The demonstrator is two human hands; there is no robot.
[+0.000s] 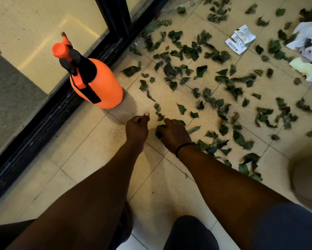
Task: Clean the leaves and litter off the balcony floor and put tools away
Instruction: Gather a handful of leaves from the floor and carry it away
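A few green leaves are gripped in the curled fingers of the right hand (171, 134) at floor level. The left hand (137, 128) is loosely curled, and whether anything is held cannot be told. More leaves (202, 73) are scattered over the tiled floor (90, 159); an orange spray bottle (95, 82) stands beside the door track.
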